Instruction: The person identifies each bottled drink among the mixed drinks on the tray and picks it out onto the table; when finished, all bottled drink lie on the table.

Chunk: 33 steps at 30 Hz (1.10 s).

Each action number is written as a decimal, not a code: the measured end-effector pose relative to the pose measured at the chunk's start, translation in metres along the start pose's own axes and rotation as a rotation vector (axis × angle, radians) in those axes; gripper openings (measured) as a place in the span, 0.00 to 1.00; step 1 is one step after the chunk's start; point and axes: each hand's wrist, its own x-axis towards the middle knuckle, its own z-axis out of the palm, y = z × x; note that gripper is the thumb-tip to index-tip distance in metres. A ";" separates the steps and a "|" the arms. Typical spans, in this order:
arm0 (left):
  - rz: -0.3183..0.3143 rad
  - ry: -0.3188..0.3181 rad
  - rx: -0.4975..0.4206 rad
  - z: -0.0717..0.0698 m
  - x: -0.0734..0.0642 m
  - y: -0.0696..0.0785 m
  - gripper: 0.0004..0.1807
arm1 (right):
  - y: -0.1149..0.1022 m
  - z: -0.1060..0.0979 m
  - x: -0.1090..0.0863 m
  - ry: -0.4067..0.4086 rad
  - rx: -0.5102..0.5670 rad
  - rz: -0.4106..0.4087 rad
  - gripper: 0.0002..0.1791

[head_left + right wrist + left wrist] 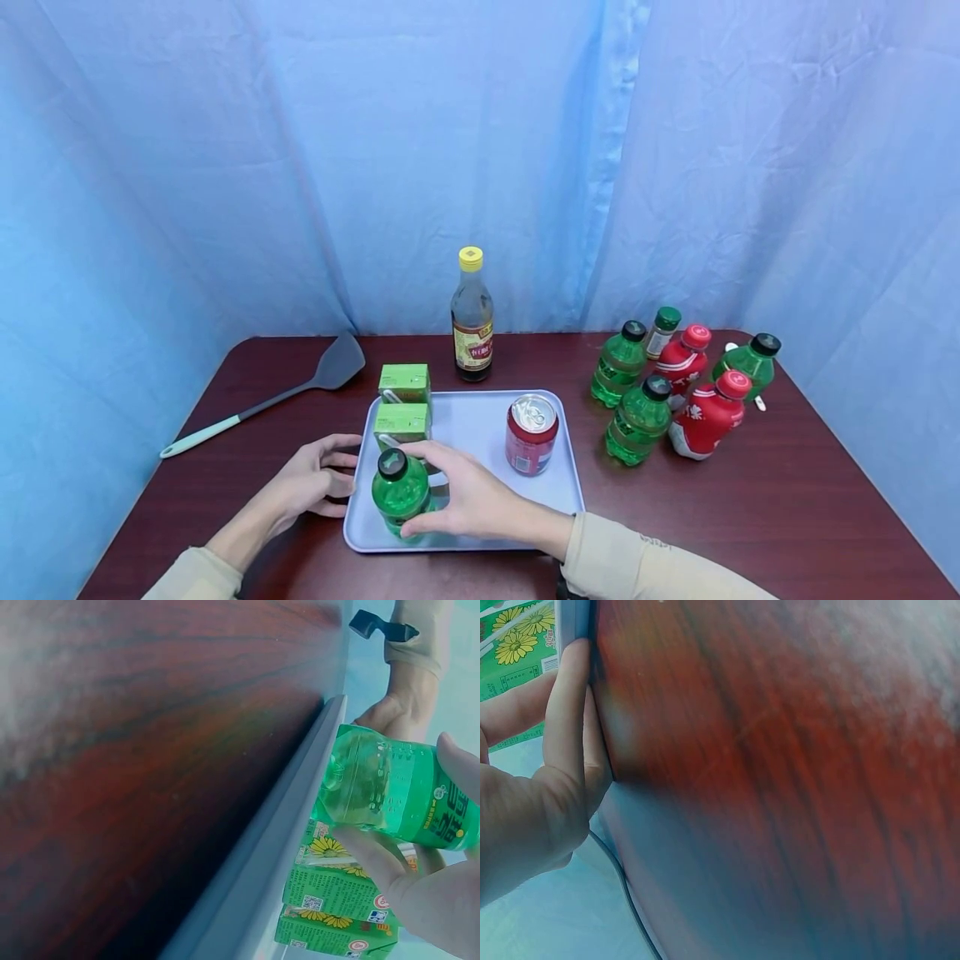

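My right hand (468,496) grips a green soda bottle (402,493) with a black cap, thumb on the near side and fingers on the far side. The bottle stands upright at the front left of a pale lavender tray (480,537); its base is right at the tray surface in the right wrist view. My left hand (311,477) rests against the tray's left rim, fingers loosely bent. Behind the bottle, two green drink cartons (402,421) stand in a row along the tray's left side. A red soda can (532,437) is upright at the tray's right.
A spatula (277,400) lies left of the tray. Behind it stands a yellow-capped sauce bottle (472,325). Right of the tray cluster several green soda bottles (637,425), two red bottles (707,417) and a small green-lidded jar (663,333). Blue curtains (450,150) hang around the table.
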 end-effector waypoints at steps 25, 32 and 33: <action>0.000 -0.010 -0.006 -0.001 0.000 0.000 0.41 | -0.002 -0.012 -0.010 0.083 0.189 0.141 0.40; 0.002 -0.014 -0.007 0.000 -0.001 0.001 0.41 | -0.012 -0.029 -0.018 0.055 0.165 0.114 0.40; 0.002 -0.015 -0.009 0.000 -0.001 0.001 0.41 | -0.013 -0.032 -0.019 0.048 0.156 0.108 0.40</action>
